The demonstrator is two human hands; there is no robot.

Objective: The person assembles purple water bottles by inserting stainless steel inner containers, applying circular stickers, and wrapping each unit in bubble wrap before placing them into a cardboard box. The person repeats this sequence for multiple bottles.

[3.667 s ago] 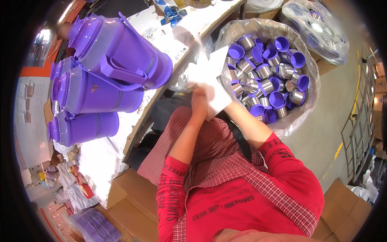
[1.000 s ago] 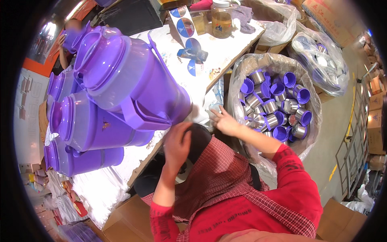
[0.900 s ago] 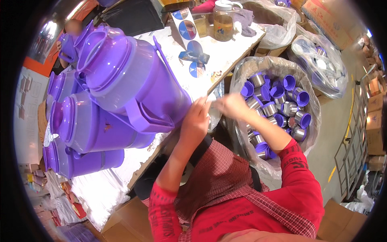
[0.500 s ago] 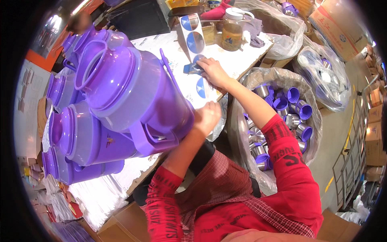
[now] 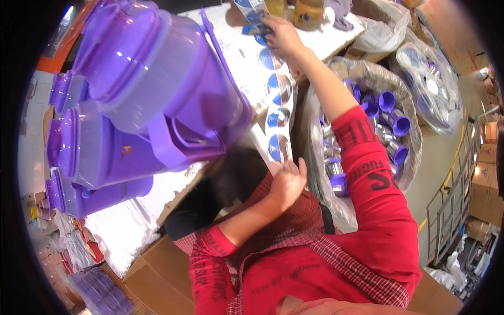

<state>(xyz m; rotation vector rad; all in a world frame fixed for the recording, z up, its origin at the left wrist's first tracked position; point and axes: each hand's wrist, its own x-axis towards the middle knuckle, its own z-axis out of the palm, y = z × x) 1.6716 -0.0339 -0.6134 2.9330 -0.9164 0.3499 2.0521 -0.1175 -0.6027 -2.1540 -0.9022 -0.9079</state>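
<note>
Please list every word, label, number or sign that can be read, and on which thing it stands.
I copy no wording; print stands here:
Right sleeve: large dark letters, legible in part.
Left sleeve, shirt front: dark letters, blurred.
Label strip, held in the left hand: round labels, print too small.
Middle flask: small orange mark, too small.
Carton, far right: print too small.

Wht tbl w/ purp. jugs

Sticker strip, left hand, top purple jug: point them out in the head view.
Sticker strip [image 5: 279, 89]: head view, on a round sticker partway along.
Left hand [image 5: 288, 185]: head view, on the middle of the hand.
Top purple jug [image 5: 195, 97]: head view, on its side.
</note>
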